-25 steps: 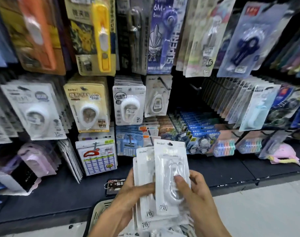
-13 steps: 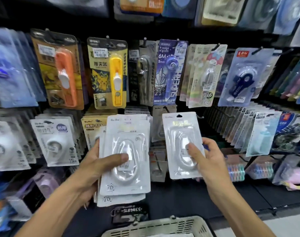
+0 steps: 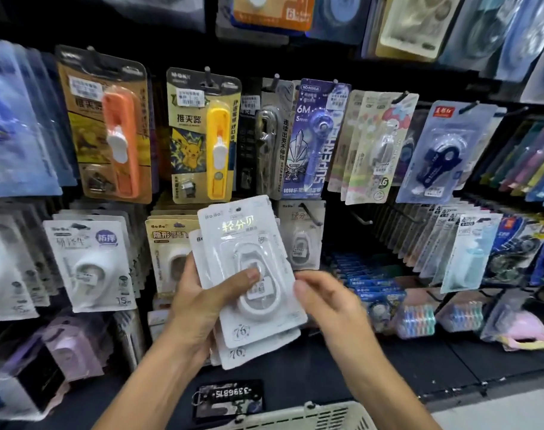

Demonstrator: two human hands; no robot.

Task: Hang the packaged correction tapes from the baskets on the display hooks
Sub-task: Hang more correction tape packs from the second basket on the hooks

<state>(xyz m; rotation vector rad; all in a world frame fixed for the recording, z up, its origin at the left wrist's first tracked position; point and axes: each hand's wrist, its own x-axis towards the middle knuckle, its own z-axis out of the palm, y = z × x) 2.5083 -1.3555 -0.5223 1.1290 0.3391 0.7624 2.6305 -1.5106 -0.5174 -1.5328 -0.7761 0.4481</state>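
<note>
My left hand (image 3: pixel 199 302) grips a stack of several white packaged correction tapes (image 3: pixel 239 231), thumb pressed on the front pack's clear blister. The stack is held upright and slightly tilted before the middle row of the display. Blurred and holding nothing, my right hand (image 3: pixel 329 302) hovers with loosely curled fingers close to the stack's right edge. Just behind the stack, a matching white pack (image 3: pixel 301 243) hangs on a black display hook (image 3: pixel 311 214). The rim of a white basket (image 3: pixel 311 417) shows at the bottom edge, below my arms.
Dense rows of hanging stationery packs fill the black display on all sides. A bare hook (image 3: pixel 362 218) sticks out right of the hanging white pack. A black number tag (image 3: pixel 230 395) lies on the dark shelf ledge, with small boxed items (image 3: pixel 416 318) to the right.
My right hand no longer holds the single pack it had lifted. It now sits lower, next to the stack. My left hand has carried the stack right, toward the centre.
</note>
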